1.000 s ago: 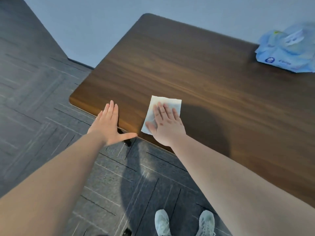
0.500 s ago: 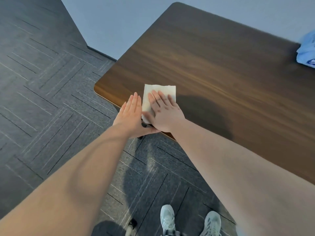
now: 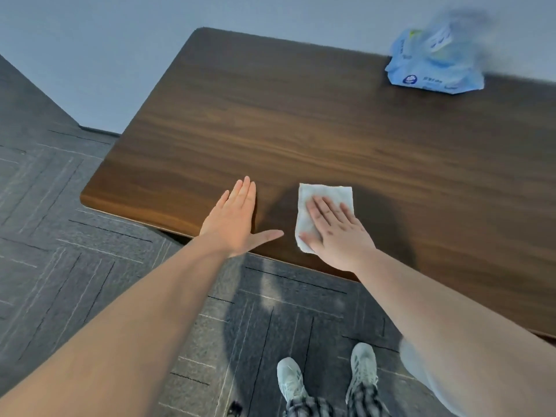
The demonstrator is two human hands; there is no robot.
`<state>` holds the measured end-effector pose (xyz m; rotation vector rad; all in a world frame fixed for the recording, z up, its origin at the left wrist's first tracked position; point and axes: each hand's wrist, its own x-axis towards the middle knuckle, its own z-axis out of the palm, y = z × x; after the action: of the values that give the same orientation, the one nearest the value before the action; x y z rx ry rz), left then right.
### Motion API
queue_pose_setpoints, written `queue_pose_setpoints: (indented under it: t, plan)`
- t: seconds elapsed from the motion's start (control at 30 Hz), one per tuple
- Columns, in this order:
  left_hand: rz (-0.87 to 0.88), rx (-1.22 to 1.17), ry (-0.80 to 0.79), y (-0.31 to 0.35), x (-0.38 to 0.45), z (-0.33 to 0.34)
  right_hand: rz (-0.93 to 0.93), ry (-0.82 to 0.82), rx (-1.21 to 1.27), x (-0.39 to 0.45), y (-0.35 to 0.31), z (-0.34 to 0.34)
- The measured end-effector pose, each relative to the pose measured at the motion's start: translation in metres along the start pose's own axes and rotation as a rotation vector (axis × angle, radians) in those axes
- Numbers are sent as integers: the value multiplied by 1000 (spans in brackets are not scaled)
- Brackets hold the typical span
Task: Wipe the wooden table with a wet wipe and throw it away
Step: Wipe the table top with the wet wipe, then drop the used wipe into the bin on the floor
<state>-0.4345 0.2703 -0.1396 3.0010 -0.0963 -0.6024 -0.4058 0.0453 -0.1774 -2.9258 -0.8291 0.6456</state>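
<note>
A white wet wipe (image 3: 326, 192) lies flat on the dark wooden table (image 3: 301, 115), close to its front edge. My right hand (image 3: 337, 233) presses down on the wipe with flat fingers, covering its lower right part; the thumb sits at the wipe's near left edge. My left hand (image 3: 234, 221) rests flat on the table a short way left of the wipe, fingers together and thumb spread toward it, holding nothing.
A blue pack of wet wipes (image 3: 433, 70) lies at the table's far right edge against the grey wall (image 3: 90, 55). The table's left corner overhangs grey patterned carpet (image 3: 75, 266). My two pale shoes (image 3: 290, 380) stand below the front edge.
My right hand has slid the wipe to the right along the front edge. The two hands, side by side half a second ago, are now apart.
</note>
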Motion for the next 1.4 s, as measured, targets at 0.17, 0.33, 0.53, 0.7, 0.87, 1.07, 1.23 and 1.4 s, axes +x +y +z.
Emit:
queue_pose_setpoints:
  t: [0.17,0.33,0.53,0.7,0.87,1.07,1.23,1.4]
  plan:
    - [155,78,12,89,34,-14,255,28,64,-86,81,19]
    - [364,118,-19,197,53,-15,470,88,102,-166,146,43]
    - [611,197,-85,330,56,-7,714,118,222,-246,210,64]
    - [744,274,-104,423,61,2,837,102,298,-298,271,75]
    - [841,348,-113,502,73,15,944,162,374,-337,334,82]
    - [915,388,-146,595,80,31,987,266,459,-377,395,88]
    - [1001,389,-154,654,80,41,1012,554,523,-410,413,99]
    - [1098,397,-162,691,77,53,1220,715,609,-438,410,129]
